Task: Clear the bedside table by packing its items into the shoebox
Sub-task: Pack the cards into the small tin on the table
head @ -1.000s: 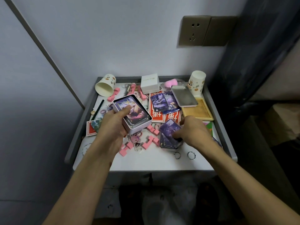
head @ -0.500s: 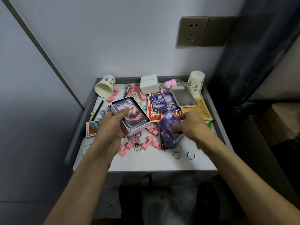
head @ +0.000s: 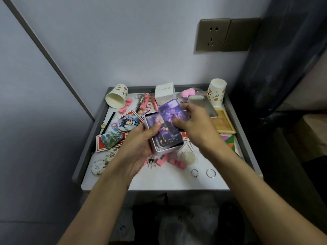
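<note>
My left hand (head: 139,145) grips a small white tin (head: 166,144) with purple picture cards inside, lifted over the middle of the bedside table (head: 159,181). My right hand (head: 194,124) pinches a stack of purple cards (head: 172,112), tilted and partly over the tin's far end. No shoebox is in view.
Scattered on the table: a tipped paper cup (head: 115,99), an upright paper cup (head: 216,91), a white box (head: 164,92), the tin's lid (head: 203,106), a wooden frame (head: 223,123), a round badge (head: 128,122), pink blocks (head: 177,162), two metal rings (head: 203,173). The wall and a socket (head: 212,35) stand behind; a dark curtain hangs right.
My right hand lifted the purple cards off the table and carried them up and left over the tin. My left hand shifted the tin to the right, toward the cards.
</note>
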A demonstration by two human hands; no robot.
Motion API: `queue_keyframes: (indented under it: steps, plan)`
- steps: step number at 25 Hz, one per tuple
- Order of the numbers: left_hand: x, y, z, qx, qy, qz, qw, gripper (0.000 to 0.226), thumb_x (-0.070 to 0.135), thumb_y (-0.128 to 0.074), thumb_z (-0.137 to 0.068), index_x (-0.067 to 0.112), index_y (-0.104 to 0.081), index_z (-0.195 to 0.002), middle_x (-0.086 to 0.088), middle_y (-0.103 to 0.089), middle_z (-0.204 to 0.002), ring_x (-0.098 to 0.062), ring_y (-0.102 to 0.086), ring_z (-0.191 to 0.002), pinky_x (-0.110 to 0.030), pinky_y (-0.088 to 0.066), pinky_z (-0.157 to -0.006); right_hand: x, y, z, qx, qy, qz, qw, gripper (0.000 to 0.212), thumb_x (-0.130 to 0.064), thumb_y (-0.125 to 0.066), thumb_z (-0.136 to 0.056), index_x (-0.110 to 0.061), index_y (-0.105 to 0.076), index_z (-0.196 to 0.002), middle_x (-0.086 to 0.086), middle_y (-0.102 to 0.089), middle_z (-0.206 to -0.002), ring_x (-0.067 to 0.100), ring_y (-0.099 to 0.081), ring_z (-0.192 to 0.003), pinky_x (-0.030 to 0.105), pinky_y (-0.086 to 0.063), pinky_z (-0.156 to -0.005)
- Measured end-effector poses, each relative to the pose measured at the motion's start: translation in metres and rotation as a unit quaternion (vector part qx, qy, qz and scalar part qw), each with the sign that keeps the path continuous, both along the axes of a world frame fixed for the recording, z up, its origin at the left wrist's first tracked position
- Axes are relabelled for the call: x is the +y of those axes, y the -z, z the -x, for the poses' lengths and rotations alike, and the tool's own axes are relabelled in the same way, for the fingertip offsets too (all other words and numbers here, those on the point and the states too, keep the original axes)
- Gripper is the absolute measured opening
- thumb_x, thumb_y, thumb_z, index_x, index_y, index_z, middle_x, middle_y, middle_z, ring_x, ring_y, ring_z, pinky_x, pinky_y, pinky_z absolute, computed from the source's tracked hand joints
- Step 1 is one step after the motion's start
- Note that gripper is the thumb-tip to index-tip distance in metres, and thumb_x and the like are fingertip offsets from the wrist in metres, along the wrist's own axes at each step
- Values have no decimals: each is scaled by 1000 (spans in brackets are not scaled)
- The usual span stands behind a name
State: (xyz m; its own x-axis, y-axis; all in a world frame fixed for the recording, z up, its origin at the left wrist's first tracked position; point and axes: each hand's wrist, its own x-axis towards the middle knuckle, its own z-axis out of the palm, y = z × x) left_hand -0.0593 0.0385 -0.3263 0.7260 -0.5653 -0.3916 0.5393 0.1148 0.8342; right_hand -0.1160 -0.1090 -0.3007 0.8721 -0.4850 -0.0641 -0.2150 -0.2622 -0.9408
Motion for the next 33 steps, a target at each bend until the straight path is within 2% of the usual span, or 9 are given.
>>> queue_keyframes:
  steps: [4,8,13,16,19,23,27,31,33]
  plan:
    - [-3,2,0,16,-20,15,1000,32,12,-56,-96,2,-58,-127,-19,-72,-111,-31,-73,-97,-43,-60,-72,18,8,-3,-5,0,55,998,56,-3,-70,-82,-14,-51,-134,7,-65,-119,21,-64,-104,40,-51,-94]
    - [-4,4,-1,31,-51,38,997,30,9,-55,-96,-1,-60,-124,-20,-73,-109,-27,-74,-88,-37,-60,-63,30,12,1,-18,-18,91,996,60,-1,-66,-86,-15,-45,-141,1,-54,-136,13,-50,-124,22,-37,-106]
    - [-2,4,1,39,-83,72,993,32,11,-61,-87,0,-64,-117,-18,-75,-101,-26,-75,-84,-34,-59,-61,44,19,1,-24,-33,203,978,46,-14,-60,-92,-12,-50,-137,5,-43,-131,16,-39,-125,10,-22,-96]
    - [5,4,-9,23,-128,48,990,23,11,-58,-95,0,-63,-115,-18,-74,-105,-29,-74,-92,-43,-62,-69,24,25,-6,-33,7,250,968,34,-18,-57,-94,-12,-59,-127,8,-52,-125,21,-46,-120,20,-29,-100]
    - [12,4,-17,-4,-179,20,984,13,11,-58,-97,7,-64,-107,-14,-76,-103,-27,-74,-92,-49,-60,-80,0,40,-18,43,47,357,932,33,-25,-55,-94,-10,-59,-124,11,-58,-122,27,-54,-112,34,-43,-91]
    - [11,2,-19,6,-199,19,980,8,10,-59,-96,8,-64,-102,-14,-76,-102,-28,-74,-94,-53,-57,-86,-3,69,-42,163,40,452,876,42,-34,-51,-95,-5,-52,-126,18,-52,-128,33,-46,-119,39,-39,-97]
    - [13,2,-18,17,-184,20,983,9,9,-60,-95,9,-65,-102,-12,-76,-100,-25,-75,-88,-52,-57,-85,-4,81,-57,197,57,502,840,43,-27,-49,-94,-3,-48,-130,22,-48,-134,36,-41,-125,41,-33,-107]
    - [19,5,-21,25,-183,26,982,10,8,-62,-93,8,-65,-102,-13,-76,-100,-24,-75,-85,-46,-62,-74,-3,79,-60,148,56,507,847,41,-10,-48,-88,-5,-50,-129,17,-57,-126,33,-49,-119,40,-38,-100]
    - [22,6,-23,21,-184,19,982,10,9,-62,-93,9,-66,-102,-13,-76,-102,-26,-75,-89,-50,-59,-82,-1,75,-59,112,66,489,863,44,-4,-50,-86,-7,-51,-130,16,-58,-121,33,-51,-112,38,-41,-92]
